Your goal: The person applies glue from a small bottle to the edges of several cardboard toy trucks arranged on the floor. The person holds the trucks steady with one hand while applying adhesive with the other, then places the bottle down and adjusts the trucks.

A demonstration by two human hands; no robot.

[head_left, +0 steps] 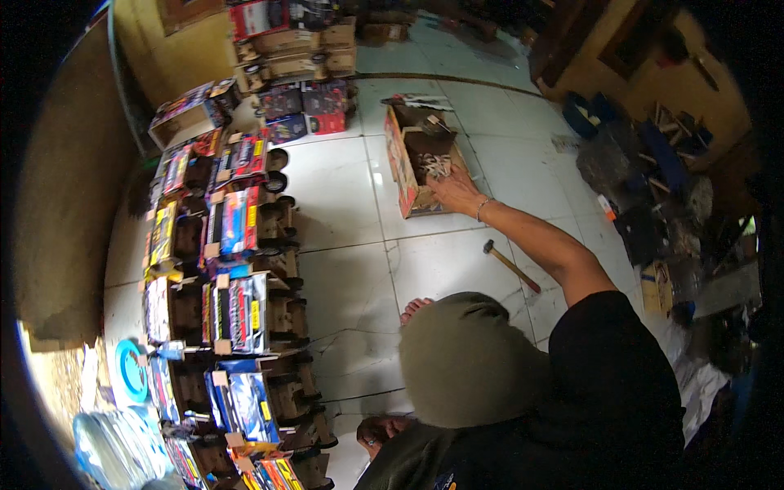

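Note:
My right arm reaches forward to an open box [403, 181] with printed sides, standing on the tiled floor and divided into compartments. My right hand [456, 189], with a bracelet at its wrist, dips into the near compartment among small pale pieces [437, 166]. Its fingertips are partly hidden there, so I cannot tell whether they grip anything. A hammer [513, 268] with a wooden handle lies on the floor below my forearm. No left hand shows clearly. A bent knee in olive cloth [474, 359] covers part of the floor before me.
At left stand long rows of toy trucks [241, 220] with printed panels and black wheels. More printed bodies [294, 110] stack at the far left. A blue-rimmed round item [131, 370] lies beyond the rows. Dark bags and tools [612, 155] crowd the right wall.

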